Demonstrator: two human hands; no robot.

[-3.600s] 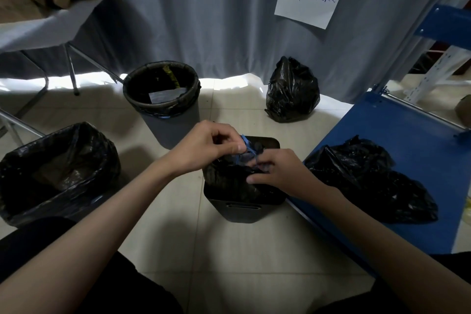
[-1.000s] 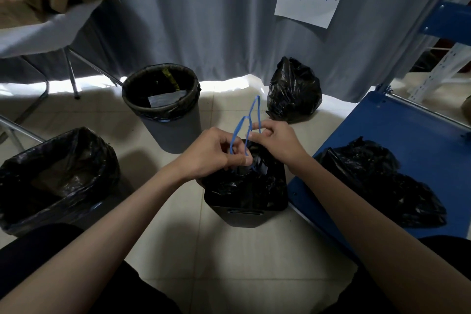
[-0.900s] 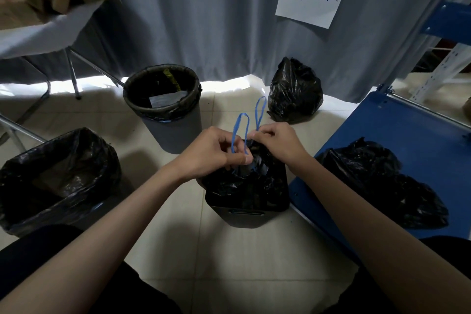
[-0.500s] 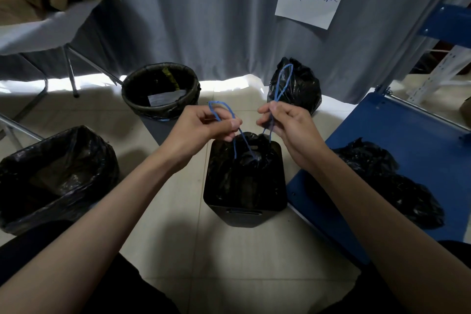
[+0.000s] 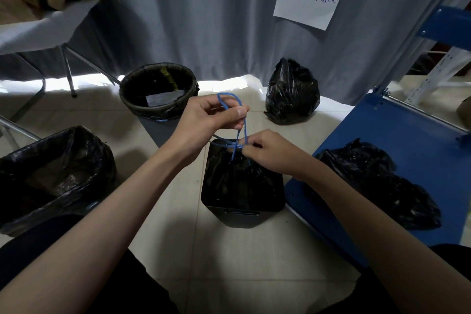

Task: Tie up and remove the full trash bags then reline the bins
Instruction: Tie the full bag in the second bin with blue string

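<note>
Drawstring (image 5: 240,132) runs nearly upright between the two hands, blue against the black trash bag (image 5: 239,178), which sits gathered in the small square bin (image 5: 242,214) on the floor; the left hand (image 5: 204,120) pinches a loop at the top, raised above the bag's neck; the right hand (image 5: 267,153) pinches the crossing of the strands lower down, just over the neck, so it appears the nearer hand to cinch the knot down.

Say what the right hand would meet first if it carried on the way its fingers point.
Probably the blue drawstring that the right hand already pinches; its fingers point leftward. Past that, likely the left hand, though depth is unclear.
</note>
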